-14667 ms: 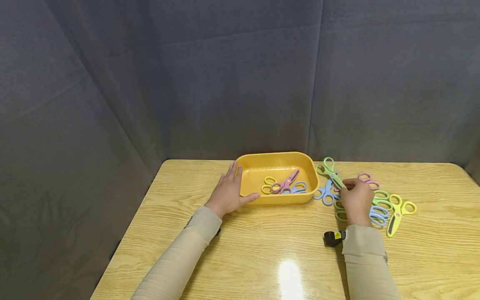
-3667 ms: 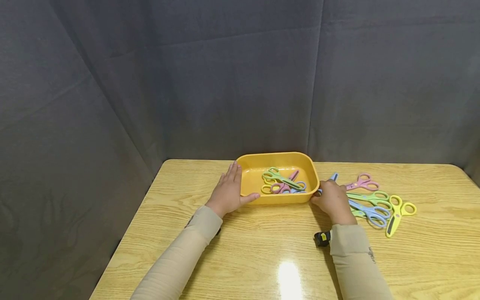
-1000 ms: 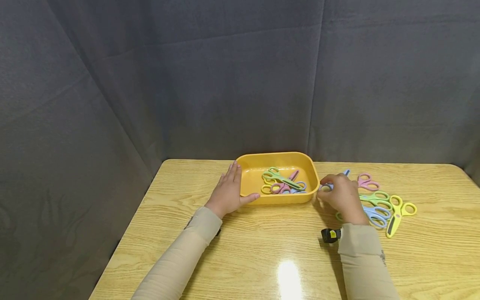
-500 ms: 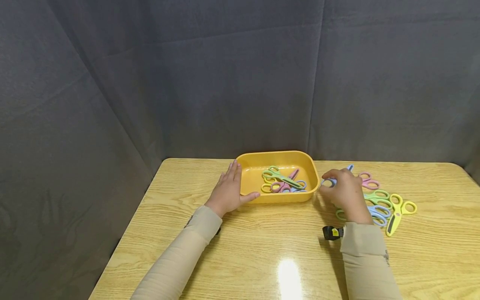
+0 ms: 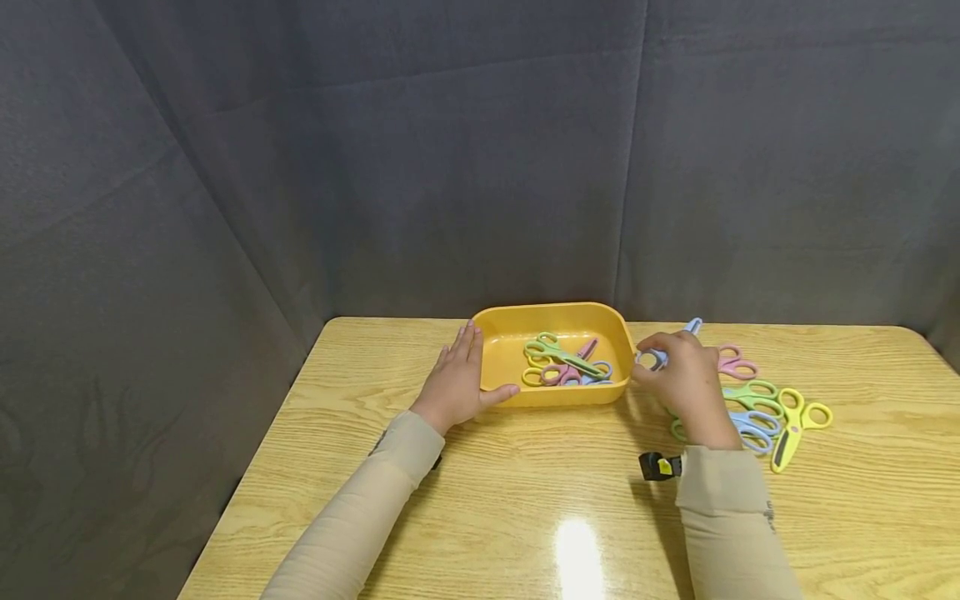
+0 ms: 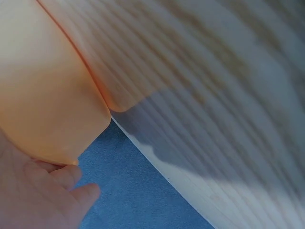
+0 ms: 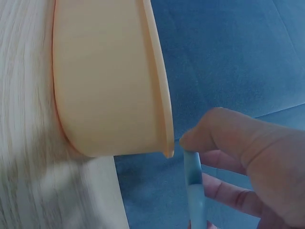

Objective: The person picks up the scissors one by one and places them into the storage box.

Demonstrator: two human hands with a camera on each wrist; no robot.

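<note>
My left hand (image 5: pixel 452 383) lies with straight fingers against the left end of a yellow-orange tray (image 5: pixel 551 398). Beyond the tray's right end, my right hand (image 5: pixel 692 383) pinches blue scissors (image 5: pixel 695 326) by the handle, the blade pointing away to the back right. The right wrist view has that blue handle (image 7: pixel 194 191) between thumb and fingers, close beside the tray rim (image 7: pixel 164 105). Inside the tray are green scissors (image 5: pixel 567 359) lying across pink scissors (image 5: pixel 588 347), yellow scissors (image 5: pixel 532 377) and another blue pair (image 5: pixel 602 367). My right hand hides part of the held pair.
Right of my right hand lies a loose pile: pink scissors (image 5: pixel 738 365), green scissors (image 5: pixel 767 402), blue scissors (image 5: pixel 757 424) and yellow scissors (image 5: pixel 792 428). A grey curtain (image 5: pixel 480 167) hangs behind the wooden table (image 5: pixel 487 517).
The green scissors once in my right hand now lie in the tray. My right hand has since lifted the blue scissors off the table beside it. My left hand has stayed put.
</note>
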